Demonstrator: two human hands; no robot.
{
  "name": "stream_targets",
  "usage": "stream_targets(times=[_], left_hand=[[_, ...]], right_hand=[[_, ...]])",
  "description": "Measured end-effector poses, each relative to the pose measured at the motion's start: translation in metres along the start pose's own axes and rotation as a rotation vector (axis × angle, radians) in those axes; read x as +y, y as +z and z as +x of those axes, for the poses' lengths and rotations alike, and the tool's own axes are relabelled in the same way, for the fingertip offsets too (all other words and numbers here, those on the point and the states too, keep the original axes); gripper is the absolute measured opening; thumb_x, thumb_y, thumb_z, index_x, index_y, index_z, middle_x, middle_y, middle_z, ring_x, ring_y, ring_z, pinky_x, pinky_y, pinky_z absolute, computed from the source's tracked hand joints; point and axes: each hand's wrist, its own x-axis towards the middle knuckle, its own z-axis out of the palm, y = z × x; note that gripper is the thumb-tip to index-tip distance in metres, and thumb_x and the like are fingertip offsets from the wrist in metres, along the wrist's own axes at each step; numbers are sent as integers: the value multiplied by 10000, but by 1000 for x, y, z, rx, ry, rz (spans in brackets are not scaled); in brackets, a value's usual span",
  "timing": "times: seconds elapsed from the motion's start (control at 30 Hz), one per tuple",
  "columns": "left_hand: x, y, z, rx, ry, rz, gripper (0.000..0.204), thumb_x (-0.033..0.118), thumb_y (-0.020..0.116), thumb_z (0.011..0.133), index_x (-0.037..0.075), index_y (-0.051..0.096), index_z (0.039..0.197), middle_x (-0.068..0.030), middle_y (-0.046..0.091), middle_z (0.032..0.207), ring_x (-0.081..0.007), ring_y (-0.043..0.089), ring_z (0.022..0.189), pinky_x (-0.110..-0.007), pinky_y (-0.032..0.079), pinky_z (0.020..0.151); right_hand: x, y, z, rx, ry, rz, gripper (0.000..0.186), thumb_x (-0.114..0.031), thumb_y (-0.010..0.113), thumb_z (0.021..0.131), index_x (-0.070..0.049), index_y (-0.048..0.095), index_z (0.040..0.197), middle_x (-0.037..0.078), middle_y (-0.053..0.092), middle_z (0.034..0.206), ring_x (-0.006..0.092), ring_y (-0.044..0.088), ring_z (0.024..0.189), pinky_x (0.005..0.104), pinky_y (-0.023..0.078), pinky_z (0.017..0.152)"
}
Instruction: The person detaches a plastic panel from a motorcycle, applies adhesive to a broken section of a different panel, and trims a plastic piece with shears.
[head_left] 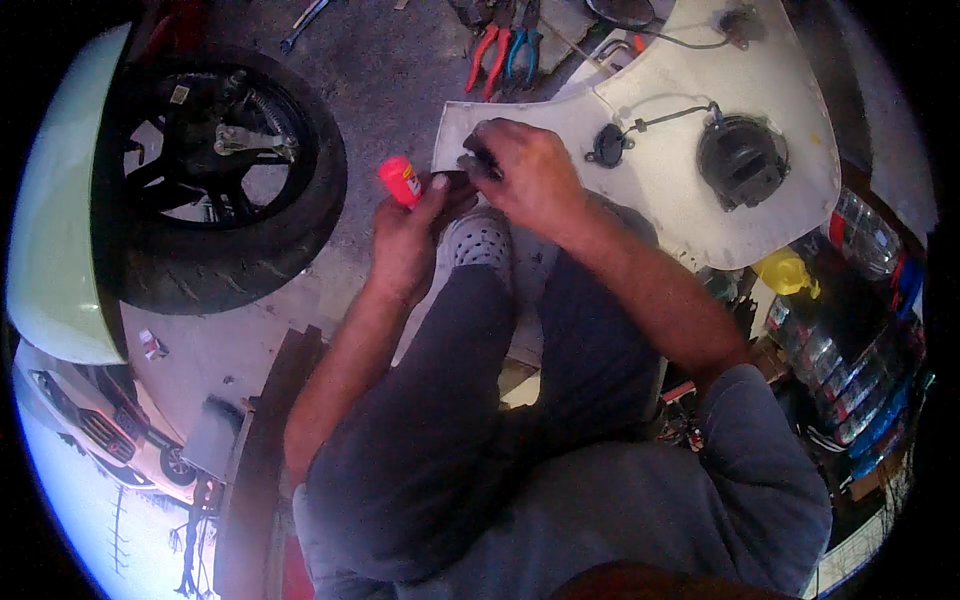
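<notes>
My left hand (402,238) is closed around a small bright red bottle (399,178) with a light label. The bottle leans up and to the left out of the fist. Just to its right, my right hand (540,178) has its fingers bent in a pinch on a small black piece (482,160), whose kind I cannot make out. Both hands are close together above my shoe (478,240). Shadow hides the fingertips. Beneath my right hand, a white curved body panel (650,190) carries a round black fitting (742,162) and a smaller black part (608,146) on a cable.
A motorcycle wheel with a black tyre (235,270) stands at the left by a pale green panel (60,220). Red-handled pliers (486,60) and blue-handled pliers (523,55) lie at the far side. Clear plastic bottles (830,350) and a yellow container (785,272) are at the right.
</notes>
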Motion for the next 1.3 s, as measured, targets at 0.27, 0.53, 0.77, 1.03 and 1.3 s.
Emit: stream_targets(times=[0.27, 0.53, 0.77, 1.03, 1.3], left_hand=[[3, 9, 0, 59, 35, 84, 309, 184, 581, 987, -91, 606, 1125, -189, 690, 1060, -252, 690, 969, -370, 550, 901], [6, 21, -10, 212, 85, 497, 264, 161, 625, 968, -81, 622, 1075, -145, 710, 983, -179, 684, 894, -313, 542, 823], [-4, 18, -2, 183, 104, 662, 189, 152, 648, 938, -27, 619, 884, -65, 653, 720, -111, 612, 654, -291, 492, 589], [-14, 28, 4, 323, 113, 561, 199, 136, 682, 867, -12, 584, 778, -43, 585, 610, -102, 547, 553, -313, 430, 493], [-14, 35, 6, 376, -6, 391, 199, 126, 685, 857, 7, 584, 734, -49, 589, 607, -108, 552, 517, -290, 421, 463]], right_hand=[[11, 5, -2, 8, -33, 109, 313, -83, 740, 743, 1, 607, 1014, 169, 621, 868, 359, 645, 791, 429, 543, 721], [10, 8, -18, -55, 7, 205, 345, -163, 741, 762, -2, 612, 1038, 172, 599, 919, 355, 624, 842, 441, 527, 757], [18, 0, -23, -124, 77, 379, 301, -158, 720, 795, -6, 649, 1045, 176, 620, 966, 355, 631, 893, 432, 529, 799], [23, 7, -26, -72, -97, 140, 327, -39, 690, 764, -21, 637, 1086, 171, 619, 995, 364, 615, 938, 422, 524, 806], [19, 8, -28, -69, -69, 141, 341, -49, 693, 760, -25, 632, 1095, 163, 614, 978, 364, 612, 930, 433, 520, 803]])
